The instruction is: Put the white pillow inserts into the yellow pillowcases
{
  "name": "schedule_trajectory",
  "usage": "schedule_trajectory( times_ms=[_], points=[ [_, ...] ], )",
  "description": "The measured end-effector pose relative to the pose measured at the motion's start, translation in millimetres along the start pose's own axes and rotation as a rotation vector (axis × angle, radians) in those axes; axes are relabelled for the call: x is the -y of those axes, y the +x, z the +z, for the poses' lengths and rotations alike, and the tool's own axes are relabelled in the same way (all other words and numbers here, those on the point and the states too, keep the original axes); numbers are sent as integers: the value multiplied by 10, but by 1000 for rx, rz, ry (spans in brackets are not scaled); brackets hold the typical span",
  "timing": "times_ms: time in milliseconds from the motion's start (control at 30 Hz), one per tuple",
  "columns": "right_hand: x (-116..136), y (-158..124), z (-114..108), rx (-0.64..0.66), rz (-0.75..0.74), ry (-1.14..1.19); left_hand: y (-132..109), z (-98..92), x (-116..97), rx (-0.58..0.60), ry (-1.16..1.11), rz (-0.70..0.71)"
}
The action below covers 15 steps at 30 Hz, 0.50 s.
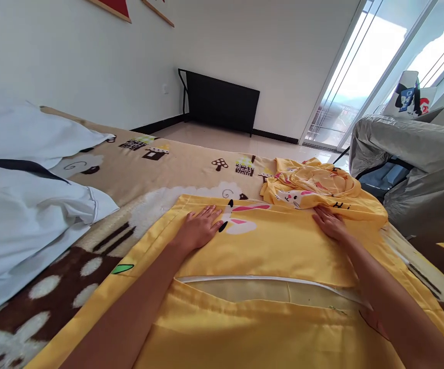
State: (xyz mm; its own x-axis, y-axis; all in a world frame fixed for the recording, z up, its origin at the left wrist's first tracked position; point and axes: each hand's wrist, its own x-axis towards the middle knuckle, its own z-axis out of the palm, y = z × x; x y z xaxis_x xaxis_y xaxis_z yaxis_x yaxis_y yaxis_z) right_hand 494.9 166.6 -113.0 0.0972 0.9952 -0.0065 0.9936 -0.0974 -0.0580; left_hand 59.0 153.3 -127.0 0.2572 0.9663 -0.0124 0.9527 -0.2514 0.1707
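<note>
Head view: near edge of the smooth yellow printed fabric (pixel 268 251) is cut off. My left hand (pixel 202 228) lies flat on it, fingers slightly spread; my right hand (pixel 330 224), fingers outstretched, touches its bunched end. Beneath: beige-brown patterned plush blanket (pixel 191 164); beyond, plain white wall (pixel 264 46).

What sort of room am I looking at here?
Likely a room in a home, perhaps a bedroom: a patterned blanket is spread out, yellow fabric lies over it, and tall glass panels stand beyond.

Obs. yellow cloth (pixel 271 251) w/ pink-&-white print, spread approx. flat on patterned blanket (pixel 191 166); noted white-edged slit (pixel 253 290) gaping across nr. half, bunched yellow fabric (pixel 322 182) w/ "Hi" far R.
</note>
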Motion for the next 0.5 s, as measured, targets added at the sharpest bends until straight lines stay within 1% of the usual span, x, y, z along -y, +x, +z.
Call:
schedule_trajectory(
  times_ms=[33, 67, 100, 167, 300, 367, 433, 500],
  points=[
    [-35, 20, -55, 13, 25, -21, 5, 2, -8, -3, -5, -3],
    [-12, 50, -103, 23, 43, -40, 11, 4, -18, -8, -9, -7],
    [66, 91, -140, 28, 50, -54, 17, 5, -28, -14, -12, -12],
    [362, 197, -167, 24, 34, -64, 25, 6, -48, -25, -14, -22],
    [1125, 427, -81, 28, -90, 4, 22, 1, -73, -33, -6, -24],
    [1369, 520, -24, 38, -122, 49, 16, 1, -73, -32, 0, -25],
    [1453, 591, 30, 41, -120, 86, 11, 4, -67, -28, 0, -27],
    [1406, 641, 78, 38, -100, 112, 9, 9, -56, -25, -9, -26]
  ],
)
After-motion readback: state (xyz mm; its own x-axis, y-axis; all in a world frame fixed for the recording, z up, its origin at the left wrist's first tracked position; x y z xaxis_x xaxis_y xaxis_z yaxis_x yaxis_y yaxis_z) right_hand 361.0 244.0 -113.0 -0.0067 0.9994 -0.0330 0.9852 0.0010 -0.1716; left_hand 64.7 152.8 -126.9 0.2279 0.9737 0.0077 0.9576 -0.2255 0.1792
